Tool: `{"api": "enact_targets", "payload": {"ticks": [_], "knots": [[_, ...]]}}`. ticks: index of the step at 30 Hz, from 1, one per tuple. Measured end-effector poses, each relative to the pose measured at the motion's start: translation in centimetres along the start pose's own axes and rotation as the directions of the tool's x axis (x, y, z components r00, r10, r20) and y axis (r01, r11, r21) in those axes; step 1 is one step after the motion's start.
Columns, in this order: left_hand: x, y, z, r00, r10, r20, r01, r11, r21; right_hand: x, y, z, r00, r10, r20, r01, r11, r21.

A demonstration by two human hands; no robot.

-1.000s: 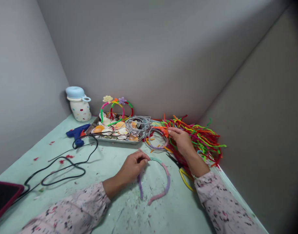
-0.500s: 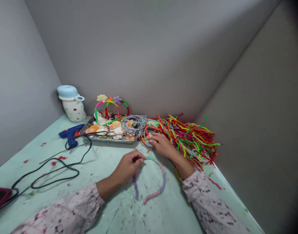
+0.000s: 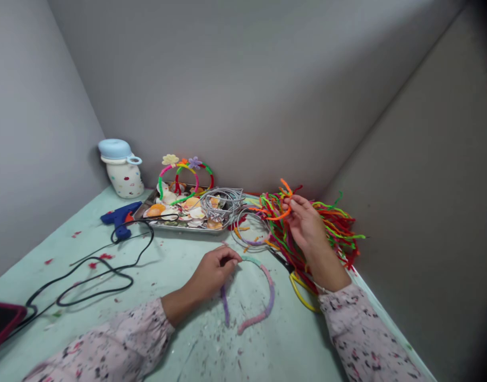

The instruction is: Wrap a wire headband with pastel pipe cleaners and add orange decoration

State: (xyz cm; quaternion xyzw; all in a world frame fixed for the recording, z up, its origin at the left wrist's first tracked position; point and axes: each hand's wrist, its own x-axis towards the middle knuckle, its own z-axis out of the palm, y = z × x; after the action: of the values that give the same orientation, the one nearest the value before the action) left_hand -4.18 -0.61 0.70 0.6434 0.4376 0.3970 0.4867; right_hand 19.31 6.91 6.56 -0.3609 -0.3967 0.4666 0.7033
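Note:
My left hand (image 3: 215,273) pinches the top of a pastel pipe-cleaner headband (image 3: 271,297) in purple, pink and mint, which lies on the table. Up at the right, my right hand (image 3: 305,225) holds an orange pipe cleaner (image 3: 281,215), bent and raised over a heap of bright pipe cleaners (image 3: 339,233). Below that hand lie scissors with yellow handles (image 3: 301,294), their blades partly under the heap. A loose coil of grey wire (image 3: 233,236) rests left of the heap, with short orange and purple pieces inside it.
Behind stands a metal tray (image 3: 183,229) of shells with more coiled wire (image 3: 223,201) and two flower-topped headbands (image 3: 178,168). To the left are a blue glue gun (image 3: 119,217), its looping black cord (image 3: 94,305), a lidded white bottle (image 3: 126,178) and a red-edged device (image 3: 4,323).
My right hand has moved from the wire coil to the right and lifted an orange pipe cleaner. The scissors are now uncovered. My left hand keeps its pinch on the headband.

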Motion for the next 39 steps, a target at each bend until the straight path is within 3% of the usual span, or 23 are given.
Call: {"api": "enact_targets", "payload": {"ticks": [3,7,15,23,32,36,39], "knots": [[0.1,-0.3,0.0,1.0,-0.006,0.0,0.006,1.0,-0.026,-0.4,-1.0,-0.1,0.999,-0.032,0.018,0.03,0.993,0.111],[0.2,-0.6,0.0,1.0,0.014,-0.016,-0.014,0.999,-0.038,-0.9,-2.9,0.1,0.996,-0.074,-0.041,0.079,0.987,0.142],[0.4,-0.2,0.2,0.994,-0.088,-0.068,0.069,0.966,-0.251,-0.6,-4.3,-0.5,0.987,-0.16,-0.022,0.161,0.985,0.057],[0.5,-0.4,0.3,0.993,-0.084,-0.08,0.061,0.966,-0.252,-1.3,-6.3,0.1,0.962,-0.264,-0.072,0.267,0.963,0.032],[0.4,-0.7,0.3,0.996,-0.066,-0.056,0.051,0.969,-0.24,-0.9,-6.6,-1.2,0.992,-0.087,-0.087,0.104,0.973,0.207],[0.2,-0.3,0.2,0.997,-0.06,-0.041,0.049,0.973,-0.227,-1.5,-6.3,-0.4,0.997,-0.073,0.021,0.071,0.993,0.09],[0.0,0.0,0.1,0.999,-0.024,-0.03,0.016,0.969,-0.245,-2.4,-5.3,1.1,0.987,0.037,0.155,-0.033,0.999,-0.025]]}}
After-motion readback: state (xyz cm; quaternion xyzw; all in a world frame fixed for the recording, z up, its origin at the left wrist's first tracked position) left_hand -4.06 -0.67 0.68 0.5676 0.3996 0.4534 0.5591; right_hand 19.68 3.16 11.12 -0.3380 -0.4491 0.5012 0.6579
